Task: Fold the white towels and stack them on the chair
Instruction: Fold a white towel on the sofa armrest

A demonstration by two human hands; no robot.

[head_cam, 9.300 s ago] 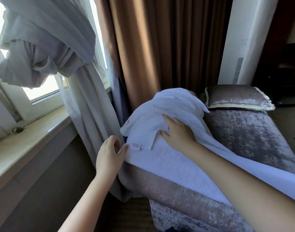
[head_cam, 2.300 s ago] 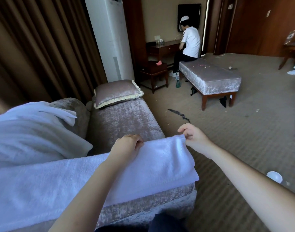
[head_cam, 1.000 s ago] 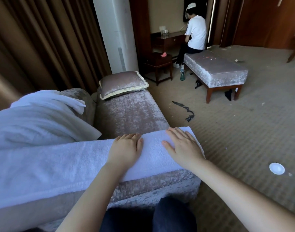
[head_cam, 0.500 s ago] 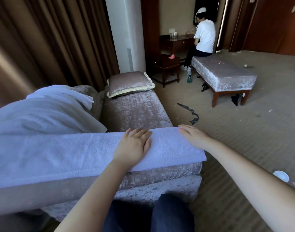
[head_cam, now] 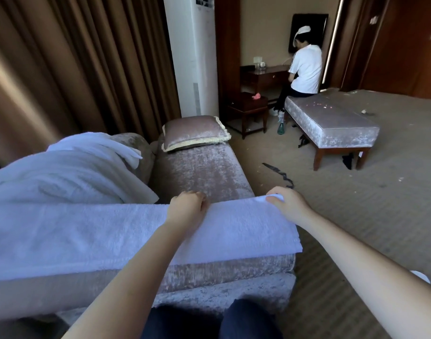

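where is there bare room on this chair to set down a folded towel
The bare seat between the pillow and the long towel, right of the heaped towels, is free. Crowded: the near edge, covered by the long towel, gripped by the left hand and right hand.

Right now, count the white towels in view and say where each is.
2. The folded towel lies across the chair's near end, left hand and right hand gripping its far edge. The rumpled towel is heaped at the left; it may hide more.
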